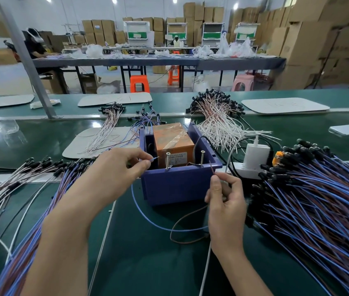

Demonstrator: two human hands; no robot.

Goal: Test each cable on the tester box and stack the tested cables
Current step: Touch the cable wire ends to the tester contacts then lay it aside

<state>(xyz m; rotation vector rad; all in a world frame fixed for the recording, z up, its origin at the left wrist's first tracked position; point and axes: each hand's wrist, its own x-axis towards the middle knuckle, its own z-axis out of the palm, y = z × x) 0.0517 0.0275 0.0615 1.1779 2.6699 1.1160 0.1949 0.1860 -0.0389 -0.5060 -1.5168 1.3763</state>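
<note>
Pinching the end of a thin blue wire [148,218] between thumb and forefinger, your left hand [124,165] hovers at the near left corner of the purple plastic tester box [175,186], with the other fingers curled in. The wire's tip stops just short of the left upright metal screw [167,160] on the box's near rim. Your right hand [225,201] sits at the near right corner of the box, thumb and fingers closed round the end of a thin brown wire [182,221], whose tip pokes up near the right upright metal screw [202,158] without touching it. Both wires sag in loose loops onto the green conveyor belt [148,263] between your hands; where they meet is hidden behind your right hand. Inside the box stands an orange block wrapped in clear tape [173,139]. To the right, a big heap of blue and brown cables with black ends [310,201] fans across the belt. A similar spread of blue, brown and white cables [30,199] lies to the left. Farther off, right of the box, sits a bundle of white cables [218,122]. A white power strip [246,169] carrying a white charger plug [256,153] lies just right of the box.
</note>
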